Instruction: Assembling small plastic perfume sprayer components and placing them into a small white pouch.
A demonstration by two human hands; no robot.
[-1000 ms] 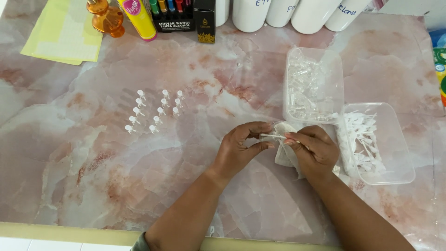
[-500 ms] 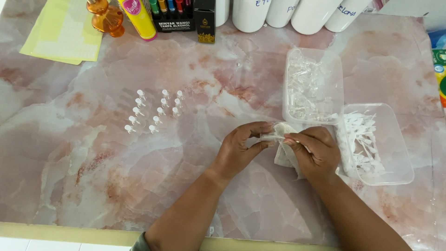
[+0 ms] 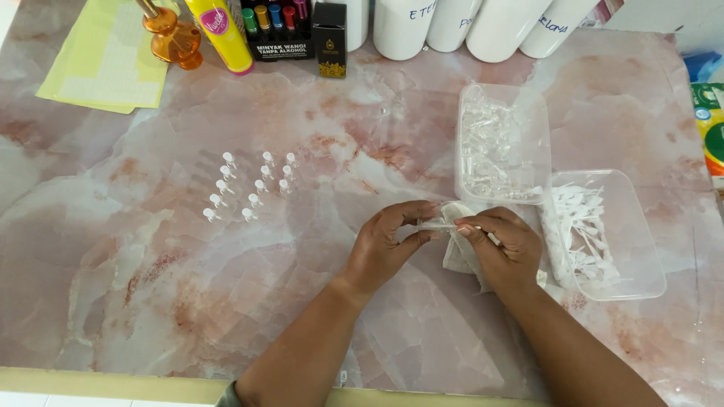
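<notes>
1. Vial (image 3: 436,224), small and clear, is pinched at its end between the thumb and fingertips of my left hand (image 3: 388,245), just above the pink marble table (image 3: 151,301).
2. My right hand (image 3: 504,249) meets it from the other side, fingers closed down narrow on what looks like a thin white stick or stopper at the vial's mouth; I cannot tell whether that piece is already seated.
3. A white cloth (image 3: 460,256) lies under and between my hands, touching my right palm.
4. I judge the step in hand to be fitting the white piece into the vial. The next move would call for a straight, light push along the vial's axis, with my left pinch kept firm so the little tube does not slip or tilt.
5. Just right of my right hand stands a clear tub of white stoppers (image 3: 603,234). Behind it, touching its corner, stands a clear tub of empty vials (image 3: 501,143).
6. Well to the left, apart from my hands, capped vials (image 3: 253,187) stand upright in short rows.
7. Along the far edge stand white bottles (image 3: 452,22), a black box of small coloured bottles (image 3: 280,30), a yellow bottle (image 3: 219,34), an amber glass bottle (image 3: 170,34) and a yellow sheet (image 3: 105,64).
</notes>
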